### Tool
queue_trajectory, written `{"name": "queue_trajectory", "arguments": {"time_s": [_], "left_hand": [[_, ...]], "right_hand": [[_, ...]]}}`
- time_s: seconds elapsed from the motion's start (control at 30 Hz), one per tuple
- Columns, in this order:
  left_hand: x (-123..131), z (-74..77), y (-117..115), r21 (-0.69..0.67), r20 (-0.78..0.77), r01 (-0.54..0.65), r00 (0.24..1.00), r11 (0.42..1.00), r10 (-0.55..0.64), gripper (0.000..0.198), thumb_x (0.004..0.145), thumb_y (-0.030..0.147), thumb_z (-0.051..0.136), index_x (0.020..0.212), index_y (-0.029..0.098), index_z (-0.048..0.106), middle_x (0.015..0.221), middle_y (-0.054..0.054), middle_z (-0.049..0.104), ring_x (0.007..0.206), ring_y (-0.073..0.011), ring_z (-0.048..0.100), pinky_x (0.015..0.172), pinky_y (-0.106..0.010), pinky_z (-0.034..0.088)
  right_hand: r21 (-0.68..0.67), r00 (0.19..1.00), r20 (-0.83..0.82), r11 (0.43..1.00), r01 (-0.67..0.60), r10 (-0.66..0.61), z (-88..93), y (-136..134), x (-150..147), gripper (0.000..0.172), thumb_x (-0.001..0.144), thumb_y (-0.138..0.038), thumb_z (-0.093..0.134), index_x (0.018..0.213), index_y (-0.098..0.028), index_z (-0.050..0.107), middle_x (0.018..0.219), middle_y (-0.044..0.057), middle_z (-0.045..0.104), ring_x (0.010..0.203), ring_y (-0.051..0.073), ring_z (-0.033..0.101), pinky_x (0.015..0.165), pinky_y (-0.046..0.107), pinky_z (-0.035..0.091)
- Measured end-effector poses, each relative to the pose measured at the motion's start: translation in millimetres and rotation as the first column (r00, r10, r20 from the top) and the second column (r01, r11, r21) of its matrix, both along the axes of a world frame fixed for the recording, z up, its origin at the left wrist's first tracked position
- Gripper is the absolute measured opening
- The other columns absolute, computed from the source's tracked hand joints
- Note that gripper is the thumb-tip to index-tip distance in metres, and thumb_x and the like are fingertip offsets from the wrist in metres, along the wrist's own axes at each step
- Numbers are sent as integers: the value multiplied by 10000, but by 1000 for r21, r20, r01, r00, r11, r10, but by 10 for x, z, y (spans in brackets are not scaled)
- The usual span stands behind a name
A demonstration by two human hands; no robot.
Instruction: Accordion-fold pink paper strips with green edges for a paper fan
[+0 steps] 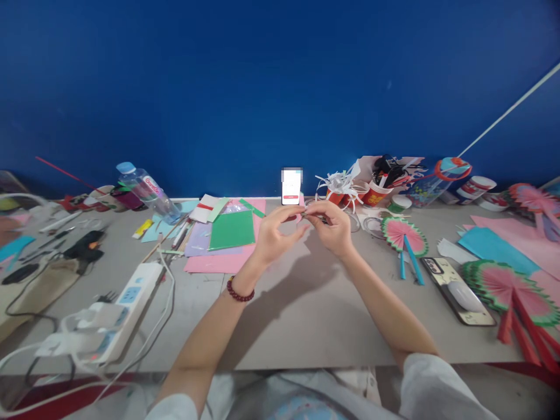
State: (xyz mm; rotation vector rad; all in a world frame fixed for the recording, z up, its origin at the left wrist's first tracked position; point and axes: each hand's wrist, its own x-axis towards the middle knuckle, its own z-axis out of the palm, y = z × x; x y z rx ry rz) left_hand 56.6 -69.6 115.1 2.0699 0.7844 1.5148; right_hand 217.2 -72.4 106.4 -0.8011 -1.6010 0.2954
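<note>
My left hand point(275, 234), with a dark red bead bracelet point(240, 291) at its wrist, is raised above the middle of the table. Its thumb is stretched away from the fingers, whose tips meet those of my right hand. My right hand point(331, 227) is closed in a pinch at that meeting point. Whatever is between its fingertips is too small and too hidden to name. Just behind both hands stands a phone point(291, 189) with a lit screen, upright near the blue wall. A green paper square point(231, 230) lies left of my left hand on pink and purple sheets.
Left on the grey table point(301, 326) are a power strip point(131, 309) with cables and a leaning plastic bottle point(153, 192). At right are a small watermelon-patterned paper fan point(400, 233), a phone with a mouse point(464, 294) on it, a larger fan point(507, 286) and paper cups point(376, 192).
</note>
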Motion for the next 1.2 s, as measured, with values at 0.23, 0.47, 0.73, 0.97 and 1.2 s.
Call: {"name": "queue_trajectory", "arguments": {"time_s": [0.23, 0.47, 0.73, 0.97, 1.2], "left_hand": [[-30, 60, -37, -5, -56, -61, 997, 998, 61, 152, 823, 158, 617, 957, 170, 689, 964, -65, 724, 861, -162, 682, 784, -291, 565], [-48, 65, -44, 90, -90, -95, 991, 991, 104, 97, 839, 175, 617, 903, 185, 689, 879, -46, 735, 810, -151, 686, 747, -273, 548], [-70, 104, -49, 94, -32, -87, 995, 992, 90, 104, 824, 147, 619, 887, 188, 692, 877, -43, 736, 782, -132, 682, 717, -258, 555], [-74, 115, -47, 82, -21, -78, 997, 994, 80, 112, 800, 114, 618, 866, 184, 675, 858, -35, 720, 784, -131, 664, 711, -260, 544], [-59, 102, -42, -75, -5, -11, 1000, 997, 11, 75, 790, 173, 657, 864, 184, 661, 862, -45, 697, 796, -145, 643, 734, -284, 539]], "right_hand": [[50, 993, 110, 998, 31, -36, 21, -11, 11, 86, 845, -187, 598, 853, -230, 672, 844, 32, 694, 828, 179, 639, 767, 329, 509], [2, 998, 43, 999, -49, 49, -3, 33, 62, 49, 818, -254, 659, 840, -250, 702, 818, 23, 710, 812, 182, 649, 767, 332, 518], [-215, 989, 76, 970, -110, 129, 0, 40, 96, 240, 765, -334, 714, 985, -241, 693, 968, 52, 721, 934, 200, 663, 855, 349, 527], [-252, 987, 108, 964, -86, 116, -1, 26, 64, 197, 767, -338, 699, 930, -228, 711, 908, 44, 731, 857, 190, 680, 779, 322, 552], [-224, 989, 138, 974, -22, 54, 4, 2, 41, 127, 791, -300, 671, 870, -213, 717, 862, 39, 744, 809, 182, 691, 747, 306, 552]]}}
